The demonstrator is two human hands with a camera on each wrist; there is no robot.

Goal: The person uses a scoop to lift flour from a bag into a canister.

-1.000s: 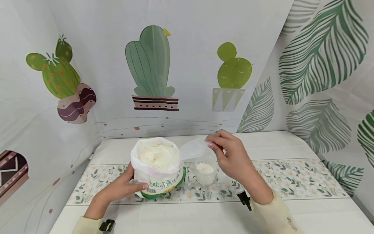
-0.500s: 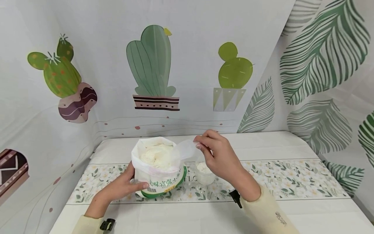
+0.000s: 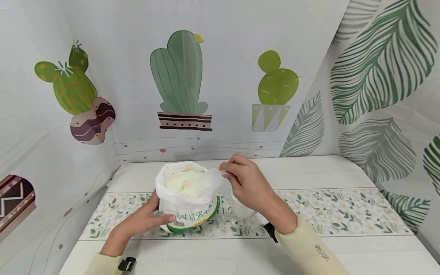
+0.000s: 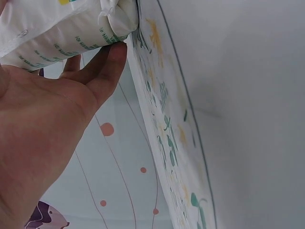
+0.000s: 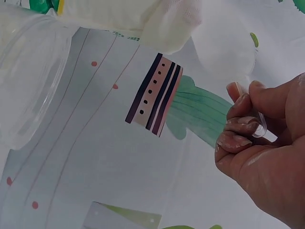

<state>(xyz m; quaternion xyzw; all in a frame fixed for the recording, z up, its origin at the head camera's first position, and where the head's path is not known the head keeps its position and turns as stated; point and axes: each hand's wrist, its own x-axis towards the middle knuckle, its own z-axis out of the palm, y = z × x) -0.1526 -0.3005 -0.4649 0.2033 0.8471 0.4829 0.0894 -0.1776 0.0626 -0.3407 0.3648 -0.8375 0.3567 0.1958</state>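
Note:
An opened bag of flour (image 3: pixel 187 212), its white rim folded down and pale flour (image 3: pixel 180 185) showing at the top, stands on the table. My left hand (image 3: pixel 144 217) grips its left side, thumb on the front; in the left wrist view that hand (image 4: pixel 47 119) lies against the bag (image 4: pixel 62 36). Over the right part of the bag's mouth is a translucent plastic scoop (image 3: pixel 211 178). The handle is pinched by my right hand (image 3: pixel 245 181), whose fingers (image 5: pixel 233 143) carry white powder. Below that hand, a clear plastic jar (image 3: pixel 241 211) is partly hidden.
The table (image 3: pixel 213 256) has a white cover with a floral band (image 3: pixel 337 210). Behind it hangs a cloth printed with cacti (image 3: pixel 183 76) and leaves (image 3: pixel 381 72). In the right wrist view, the clear jar (image 5: pixel 33 81) stands close at the left edge.
My right hand has moved left with the scoop, from above the jar to the bag's mouth, and now covers part of the jar. My left hand stays on the bag.

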